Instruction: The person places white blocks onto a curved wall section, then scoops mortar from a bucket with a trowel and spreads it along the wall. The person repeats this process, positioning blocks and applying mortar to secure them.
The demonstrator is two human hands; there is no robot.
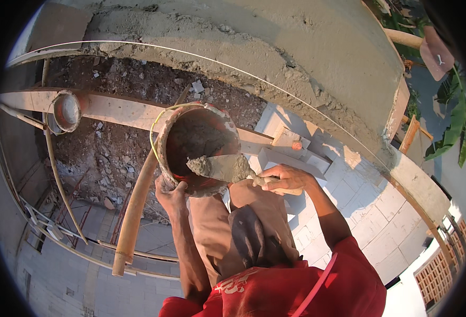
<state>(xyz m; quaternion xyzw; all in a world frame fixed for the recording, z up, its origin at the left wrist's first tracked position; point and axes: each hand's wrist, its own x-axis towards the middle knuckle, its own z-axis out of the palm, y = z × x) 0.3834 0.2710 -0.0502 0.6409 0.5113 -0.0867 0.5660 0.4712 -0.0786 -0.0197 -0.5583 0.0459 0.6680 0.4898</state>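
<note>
My left hand (171, 195) grips the lower left rim of a mortar-crusted bucket (196, 137) with grey mix inside and a pale yellow handle raised at its left. My right hand (279, 179) is closed round the handle of a trowel (223, 169), whose blade lies over the bucket's lower edge with lumps of wet mortar on it. The bucket is above my knees, in front of a long wooden plank (119, 110). A bamboo pole (132, 227) runs just left of my left arm.
A mortar ledge (217, 47) with a white string crosses the top. A second bucket (66, 112) hangs by the plank at left. Rubble (101, 158), more poles (58, 190) and pale blocks (360, 211) lie below. Leafy plants (449, 127) stand at right.
</note>
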